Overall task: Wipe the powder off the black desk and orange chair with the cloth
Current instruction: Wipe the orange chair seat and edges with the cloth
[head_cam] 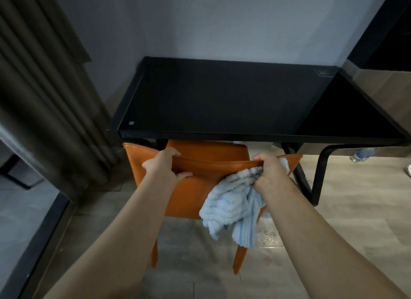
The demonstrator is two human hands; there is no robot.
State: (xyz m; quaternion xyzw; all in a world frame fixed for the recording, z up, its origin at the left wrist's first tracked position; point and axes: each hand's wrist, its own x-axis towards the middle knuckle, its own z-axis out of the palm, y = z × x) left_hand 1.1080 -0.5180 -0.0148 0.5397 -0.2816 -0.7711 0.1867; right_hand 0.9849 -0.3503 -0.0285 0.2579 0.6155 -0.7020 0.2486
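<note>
Both forearms are bare along all the length that shows, from the lower edge of the view to the wrists. The left hand (165, 167) and right hand (270, 173) are bare as well, uncovered like the wrists.

- A plain grey wall (222, 20) fills the back, dimly lit.
- Heavy brown curtains (44, 98) hang in folds at the left.
- Pale wood-grain floor (355, 198) runs below.
- A plastic bottle (362, 154) lies on the floor at the right.
- A dark cabinet (389, 31) stands at the upper right.
</note>
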